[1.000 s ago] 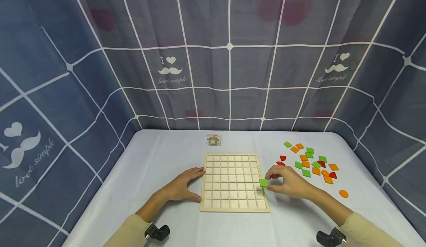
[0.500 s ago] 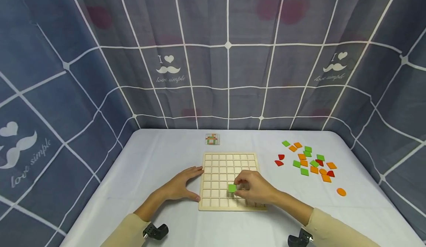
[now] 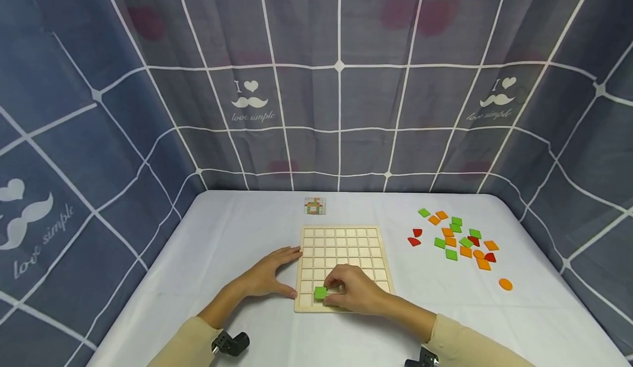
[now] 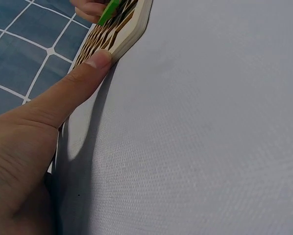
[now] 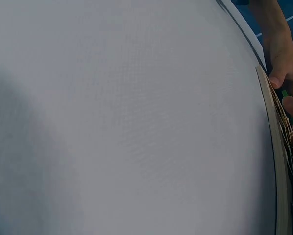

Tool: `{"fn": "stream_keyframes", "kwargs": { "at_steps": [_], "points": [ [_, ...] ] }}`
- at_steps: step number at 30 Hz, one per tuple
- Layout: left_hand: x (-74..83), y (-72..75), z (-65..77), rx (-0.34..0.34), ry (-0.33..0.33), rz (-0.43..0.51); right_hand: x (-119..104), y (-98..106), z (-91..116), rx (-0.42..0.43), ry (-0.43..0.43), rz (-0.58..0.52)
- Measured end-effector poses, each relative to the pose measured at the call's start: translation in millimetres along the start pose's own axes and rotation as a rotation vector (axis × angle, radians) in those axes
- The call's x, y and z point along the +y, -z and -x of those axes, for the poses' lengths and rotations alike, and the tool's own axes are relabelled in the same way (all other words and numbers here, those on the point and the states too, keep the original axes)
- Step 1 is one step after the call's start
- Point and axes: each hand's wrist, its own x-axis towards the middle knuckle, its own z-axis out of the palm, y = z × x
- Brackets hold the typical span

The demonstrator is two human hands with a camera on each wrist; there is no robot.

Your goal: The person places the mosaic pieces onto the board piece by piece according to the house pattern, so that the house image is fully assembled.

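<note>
Dark checked cloth [image 3: 366,37] fills the upper frame and both sides, and a white table [image 3: 222,224] spreads across the bottom. At lower centre lies the board [image 3: 346,242], its grid of cells bare where it shows. Over its lower-left part is the green tile [image 3: 320,293], pinched between thumb and fingers of the right hand [image 3: 358,289]; from the left wrist the tile looks tilted, and whether it touches the grid I cannot tell. The left hand [image 3: 267,275] grasps nothing: its fingers are spread, with thumb and fingertips against the board's left edge. Loose pieces [image 3: 465,251] lie at centre right, and a small patterned card [image 3: 314,206] sits above the board.

To seat the tile well, I would square its sides to the cell, lower one edge first, then let it lie flat inside the ridges. A light grip at the edge should do; squeezing could flick it askew. Steady left-hand contact should help stop the board sliding.
</note>
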Motion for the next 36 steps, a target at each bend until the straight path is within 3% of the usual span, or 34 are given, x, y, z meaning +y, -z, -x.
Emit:
{"fn": "stream_keyframes", "kwargs": {
  "at_steps": [10, 36],
  "points": [
    [0.4, 1.3, -2.3, 0.001, -0.005, -0.006, -2.2, -3.9, -3.3, -0.039, -0.034, 0.062],
    [-1.9, 0.7, -1.3, -0.002, -0.016, -0.017, -2.6, -1.4, -2.6, -0.062, 0.018, 0.105]
  ]
}}
